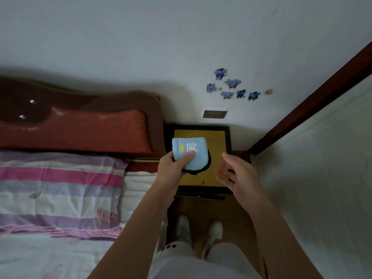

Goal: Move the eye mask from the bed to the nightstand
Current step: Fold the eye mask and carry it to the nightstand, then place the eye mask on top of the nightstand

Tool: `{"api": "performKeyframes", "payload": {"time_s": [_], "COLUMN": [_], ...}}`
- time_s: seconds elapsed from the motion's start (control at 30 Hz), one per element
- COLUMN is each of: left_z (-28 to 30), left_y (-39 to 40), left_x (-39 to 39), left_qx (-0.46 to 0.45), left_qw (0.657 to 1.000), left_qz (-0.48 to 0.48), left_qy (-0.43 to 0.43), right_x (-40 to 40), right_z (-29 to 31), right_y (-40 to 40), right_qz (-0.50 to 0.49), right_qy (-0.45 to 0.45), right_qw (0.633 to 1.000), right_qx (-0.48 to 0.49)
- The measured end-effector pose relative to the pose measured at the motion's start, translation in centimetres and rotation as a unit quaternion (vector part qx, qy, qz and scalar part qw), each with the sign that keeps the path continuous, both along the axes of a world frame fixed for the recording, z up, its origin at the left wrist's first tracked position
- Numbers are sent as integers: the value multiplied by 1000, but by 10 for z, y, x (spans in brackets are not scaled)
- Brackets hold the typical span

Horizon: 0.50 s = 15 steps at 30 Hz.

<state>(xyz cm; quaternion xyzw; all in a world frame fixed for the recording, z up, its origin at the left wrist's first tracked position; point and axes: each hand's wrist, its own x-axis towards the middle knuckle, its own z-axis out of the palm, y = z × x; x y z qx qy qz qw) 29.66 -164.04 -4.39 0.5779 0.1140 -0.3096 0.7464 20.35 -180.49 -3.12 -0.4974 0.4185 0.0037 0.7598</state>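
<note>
The eye mask [191, 152] is light blue with white eyelash stitching, a small yellow mark and a black edge. My left hand [173, 174] grips it by its lower left part and holds it over the left half of the nightstand [215, 141], a small dark-framed table with a yellowish top. My right hand [235, 174] hovers open over the nightstand's right front corner, palm turned toward the mask, holding nothing. The bed [60, 248] lies to the left.
A striped pink and purple pillow [58, 194] lies on the bed against a reddish-brown headboard [80, 125]. A wall socket [214, 114] and blue stickers [231, 85] are on the wall behind the nightstand. A dark-framed white door or panel [322, 158] stands at the right. My feet stand on the wooden floor [235, 210].
</note>
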Motion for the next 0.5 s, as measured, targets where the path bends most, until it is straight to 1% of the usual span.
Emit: {"api": "performKeyframes", "payload": {"time_s": [0.2, 0.3, 0.5], "left_z": [-16, -33, -83], "left_y": [-24, -30, -43], "left_x": [24, 29, 33], "left_qx": [0, 9, 24], "left_qw": [1000, 999, 996], "left_qz": [7, 13, 3], "left_qy": [25, 46, 86], "right_x": [25, 36, 50], "right_z": [-12, -27, -74], "right_y": [-31, -47, -66], "right_qz": [-3, 4, 84], "right_qy": [14, 30, 64], "right_qw": [1000, 1000, 993], "right_qx": [6, -4, -59]}}
